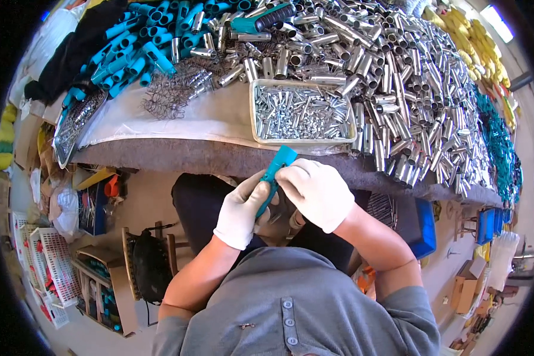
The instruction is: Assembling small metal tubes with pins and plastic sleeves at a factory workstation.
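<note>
Holding: both gloved hands grip one teal plastic handle (274, 175) over the lap, just below the tabletop (219, 157) edge.
Left hand (241, 215): closed round the handle's lower end.
Right hand (316, 191): closed over its middle, seemingly working a part in.
Next move: judged, a firm steady grip and straight alignment.
Around: tray of small metal pieces (302, 113) just ahead; heap of metal tubes (397, 77); teal handles piled (142, 47) left.
In the way: nothing between hands and tray.

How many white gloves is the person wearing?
2. One is on the left hand, gripping the teal handle from the left. The other is on the right hand, closed over the handle from the right.
</note>
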A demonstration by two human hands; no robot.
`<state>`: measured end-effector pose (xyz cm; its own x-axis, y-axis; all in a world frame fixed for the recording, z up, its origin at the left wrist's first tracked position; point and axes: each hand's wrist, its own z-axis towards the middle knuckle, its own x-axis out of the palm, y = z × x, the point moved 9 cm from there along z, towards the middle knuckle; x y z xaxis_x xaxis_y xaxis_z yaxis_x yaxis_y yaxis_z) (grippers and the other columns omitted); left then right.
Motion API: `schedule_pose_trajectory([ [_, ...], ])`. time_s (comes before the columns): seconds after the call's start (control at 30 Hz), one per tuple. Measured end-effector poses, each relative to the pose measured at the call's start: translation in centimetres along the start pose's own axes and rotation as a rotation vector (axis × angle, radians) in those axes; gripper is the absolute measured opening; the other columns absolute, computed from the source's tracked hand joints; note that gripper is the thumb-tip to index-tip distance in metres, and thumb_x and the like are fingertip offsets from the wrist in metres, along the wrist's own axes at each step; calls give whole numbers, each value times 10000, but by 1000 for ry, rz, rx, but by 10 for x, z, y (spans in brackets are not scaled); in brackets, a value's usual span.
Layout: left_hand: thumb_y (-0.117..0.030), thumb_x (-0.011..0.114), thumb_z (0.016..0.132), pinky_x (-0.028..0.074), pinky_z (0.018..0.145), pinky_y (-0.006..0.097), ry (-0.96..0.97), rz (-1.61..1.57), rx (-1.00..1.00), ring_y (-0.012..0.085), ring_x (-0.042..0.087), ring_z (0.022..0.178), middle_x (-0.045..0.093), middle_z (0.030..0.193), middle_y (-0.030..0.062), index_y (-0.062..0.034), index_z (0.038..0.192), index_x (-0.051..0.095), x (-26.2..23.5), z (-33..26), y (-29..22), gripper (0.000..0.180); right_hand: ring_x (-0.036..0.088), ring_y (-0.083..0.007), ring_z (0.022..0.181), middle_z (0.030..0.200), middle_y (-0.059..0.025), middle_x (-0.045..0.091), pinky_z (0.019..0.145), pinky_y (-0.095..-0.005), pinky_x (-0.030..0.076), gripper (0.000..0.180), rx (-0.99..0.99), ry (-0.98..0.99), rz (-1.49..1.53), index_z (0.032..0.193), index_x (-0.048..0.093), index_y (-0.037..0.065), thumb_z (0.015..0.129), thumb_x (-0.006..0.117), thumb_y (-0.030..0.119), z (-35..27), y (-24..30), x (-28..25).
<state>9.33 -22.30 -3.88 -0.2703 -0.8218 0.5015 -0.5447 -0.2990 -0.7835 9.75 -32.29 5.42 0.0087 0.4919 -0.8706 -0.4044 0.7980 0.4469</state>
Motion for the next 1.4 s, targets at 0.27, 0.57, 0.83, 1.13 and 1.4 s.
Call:
schedule_pose_trajectory([
  [0.27, -286, 582, 915, 315, 433, 168, -104, 189, 97, 12, 423, 508, 570, 782, -19, -54, 1264, 522, -8, -7, -3, 423, 613, -204, 703, 747, -72, 582, 581, -343, 497, 210, 193, -82, 376, 959, 532, 61, 806, 657, 131, -15, -20, 20],
  [0.57, -364, 606, 888, 336, 483, 186, 42, 385, 181, 28, 427, 564, 537, 769, -29, -41, 1258, 521, -1, -6, 1, 498, 553, -112, 790, 952, -23, 593, 639, -232, 448, 386, 505, 1, 1917, 1146, 501, 66, 823, 693, 154, -42, -37, 92],
  [0.83, -397, 604, 878, 294, 392, 177, 25, 58, 115, 52, 407, 448, 566, 760, 29, -36, 1327, 431, 6, -11, 14, 602, 537, -74, 734, 946, 7, 600, 627, -211, 438, 384, 606, -33, 1513, 1182, 498, 46, 853, 659, 161, -43, -39, 82],
  [1.13, -348, 455, 963, 245, 362, 176, 104, -472, -362, 66, 374, 489, 538, 855, 43, -140, 1276, 450, 13, -16, 54, 375, 573, -308, 975, 1077, -88, 581, 843, -374, 468, 341, 268, -224, -391, 1045, 624, 112, 780, 479, -47, -9, -123, -89],
  [1.4, -397, 431, 965, 256, 359, 176, 160, -385, -473, 54, 336, 462, 540, 858, 22, -133, 1070, 479, 43, 7, 67, 289, 545, -248, 1008, 1161, -27, 560, 840, -348, 486, 363, 86, 49, -582, 1119, 571, 116, 765, 573, 33, 4, -172, -88],
])
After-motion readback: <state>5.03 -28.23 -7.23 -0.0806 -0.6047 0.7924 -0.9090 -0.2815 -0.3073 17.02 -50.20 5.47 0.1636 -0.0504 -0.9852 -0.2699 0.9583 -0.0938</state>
